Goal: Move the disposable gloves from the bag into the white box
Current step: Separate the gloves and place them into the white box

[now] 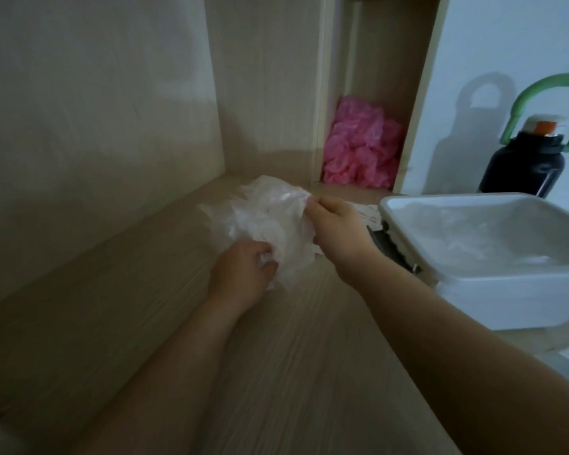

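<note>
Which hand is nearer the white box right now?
Right. The right hand pinches the top of the clear bag just left of the white box; the left hand grips the bag's lower edge, farther left.

crumpled clear bag [263,221] beside white box [493,277]

Two bare forearms reach into view from the lower edge, with no sleeves, cuffs or gloves on them. The left hand [240,274] and the right hand [337,224] are bare too, with no visible rings, watch or bands at the wrists. The picture is slightly blurred, so fine details such as nails cannot be made out.
</note>
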Motion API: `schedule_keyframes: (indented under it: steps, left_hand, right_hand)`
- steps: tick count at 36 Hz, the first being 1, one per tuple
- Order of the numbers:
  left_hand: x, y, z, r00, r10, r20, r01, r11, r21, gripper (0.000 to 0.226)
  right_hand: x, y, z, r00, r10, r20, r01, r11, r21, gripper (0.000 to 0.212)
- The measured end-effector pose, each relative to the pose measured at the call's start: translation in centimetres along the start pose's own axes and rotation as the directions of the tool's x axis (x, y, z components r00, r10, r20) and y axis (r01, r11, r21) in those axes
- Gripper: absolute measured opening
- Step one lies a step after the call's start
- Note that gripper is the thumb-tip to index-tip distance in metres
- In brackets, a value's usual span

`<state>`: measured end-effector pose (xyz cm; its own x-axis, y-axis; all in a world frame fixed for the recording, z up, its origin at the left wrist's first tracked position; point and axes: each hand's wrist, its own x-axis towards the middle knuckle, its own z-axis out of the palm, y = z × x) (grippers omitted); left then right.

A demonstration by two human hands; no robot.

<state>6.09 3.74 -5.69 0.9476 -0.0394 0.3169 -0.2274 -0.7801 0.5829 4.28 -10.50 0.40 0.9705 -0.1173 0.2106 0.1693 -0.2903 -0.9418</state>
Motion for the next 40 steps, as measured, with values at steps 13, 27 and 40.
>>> schedule_keyframes:
  steps: [13,27,40]
  left_hand:
    - [-0.8,6.8,-3.5,0.985,0.031,-0.171,-0.142,0.709,-0.691,0.013]
    - [-0.7,7.7,-2.3,0.996,0.039,-0.077,-0.081,0.714,-0.696,0.017]
    - [0.5,12.5,-0.4,0.997,0.077,-0.019,-0.068,0.701,-0.71,0.015]
  right_hand:
    - [-0.3,-1.3,-3.0,0.989,-0.069,-0.129,0.059,0.995,-0.08,0.037]
    - [-0.5,-1.6,-5.7,0.996,0.064,-0.066,-0.046,0.967,0.249,0.024]
    - [-0.7,-3.0,-11.4,0.985,0.106,0.139,-0.173,0.693,0.699,0.027]
